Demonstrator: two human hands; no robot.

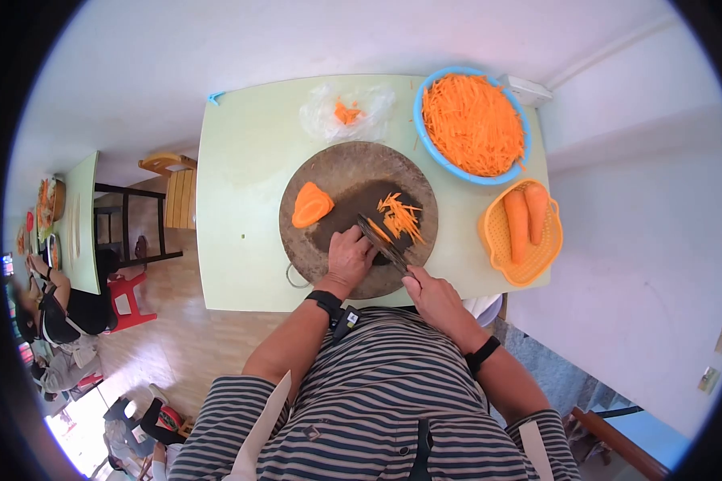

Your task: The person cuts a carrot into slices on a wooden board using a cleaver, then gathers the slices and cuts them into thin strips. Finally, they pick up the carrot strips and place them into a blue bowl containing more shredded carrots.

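On a round wooden chopping board (301, 172), my left hand (350, 258) has its fingers curled down beside the blade, pressing on a piece of carrot (379, 231) that is mostly hidden by the fingers and blade. My right hand (440, 303) grips the handle of a kitchen knife (383, 244), whose dark blade slants up and left against my left fingertips. Thin carrot strips (399, 216) lie loose to the right of the blade. A stack of carrot slices (312, 205) rests at the board's left side.
A blue basin (419, 136) heaped with shredded carrot (475, 124) stands at the back right. Nearer, a yellow basket (529, 276) holds two whole carrots (518, 224). Carrot scraps (346, 113) lie on a plastic bag (317, 112). Other people (64, 305) sit far left, past a wooden chair (181, 198).
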